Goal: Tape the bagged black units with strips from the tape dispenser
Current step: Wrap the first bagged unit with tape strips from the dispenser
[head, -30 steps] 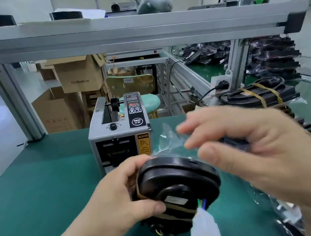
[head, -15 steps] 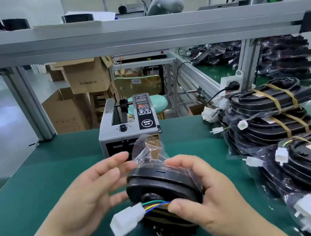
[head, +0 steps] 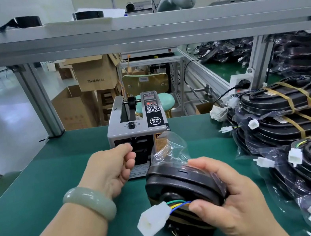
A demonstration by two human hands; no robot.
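Observation:
My right hand (head: 233,201) grips a bagged black unit (head: 181,186) low over the green table, its clear bag end (head: 168,148) sticking up. The unit's white connector (head: 154,220) with coloured wires hangs out on the left. A grey tape dispenser (head: 136,121) stands just behind the unit. My left hand (head: 109,169), with a jade bangle on the wrist, has its thumb and forefinger pinched at the dispenser's front outlet. The tape strip itself is mostly hidden by my fingers.
Stacks of bagged black units (head: 284,99) bound with yellow-brown tape fill the right side of the green table (head: 38,190). An aluminium frame post (head: 39,101) and an overhead shelf stand behind. A power socket (head: 240,84) sits at back right, and cardboard boxes lie beyond the table.
My left hand let go of the unit and moved forward to the dispenser outlet, closing into a pinch. My right hand took over the unit and holds it alone.

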